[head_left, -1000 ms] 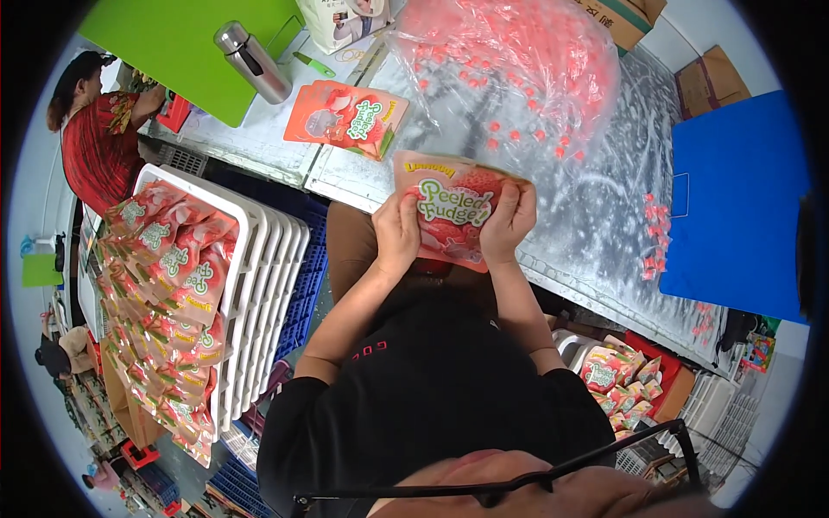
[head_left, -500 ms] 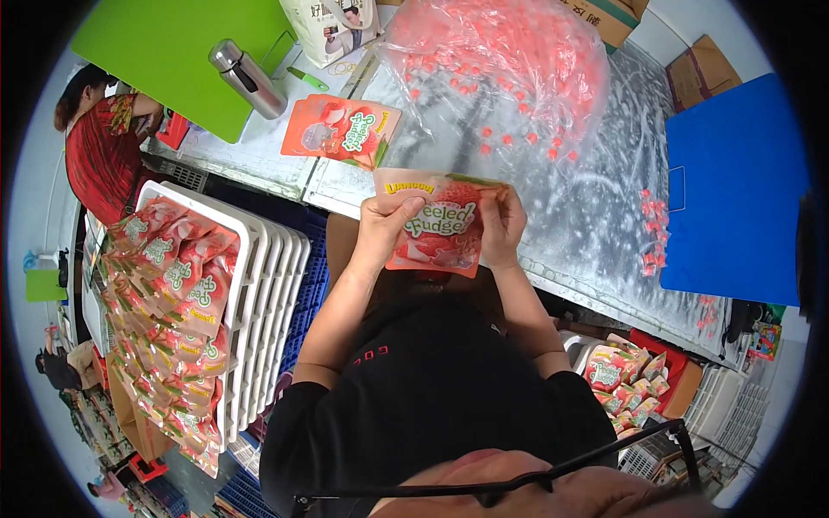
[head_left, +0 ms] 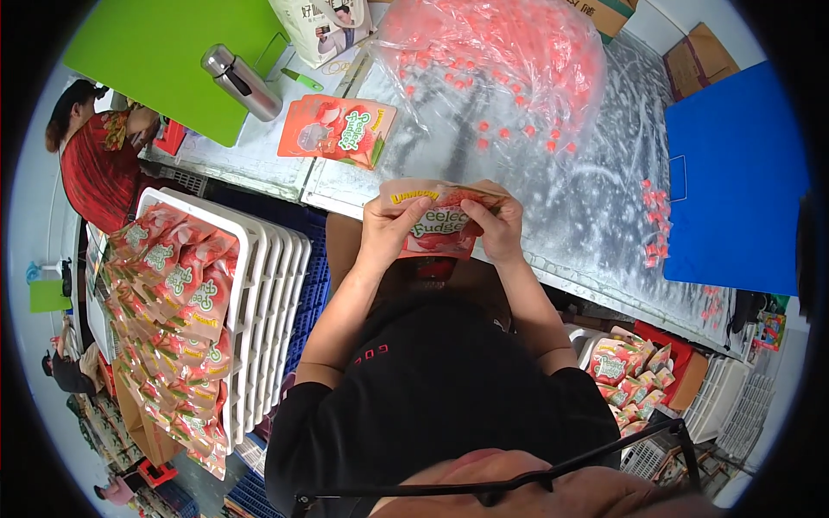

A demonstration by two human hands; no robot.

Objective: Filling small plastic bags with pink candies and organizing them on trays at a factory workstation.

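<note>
A flat red and pink candy pouch (head_left: 440,237) is held in front of my chest, at the near edge of the table. My left hand (head_left: 393,229) grips its left upper side, thumb on the printed front. My right hand (head_left: 498,223) grips the upper right corner, its thumb also pressed on the front. Between the hands the pouch's top edge looks bent; whether it is open there, I cannot tell. Beyond my hands, to the left, lies a stack of similar flat pouches (head_left: 332,134). A big clear plastic bag (head_left: 509,52) of small red-pink pieces rests on the far table.
Stacked white trays (head_left: 259,319) at my left bear filled pouches (head_left: 177,276). On the metal table (head_left: 579,207) lie loose red-pink pieces (head_left: 505,133). A steel flask (head_left: 242,82), a green-handled knife (head_left: 302,79), and green (head_left: 164,60) and blue boards (head_left: 734,181) stand around. A person in red works at left.
The pouch has tilted, so its front looks shorter. My right thumb has come inward across its front, and its upper right edge is now bent. Both hands still hold it.
</note>
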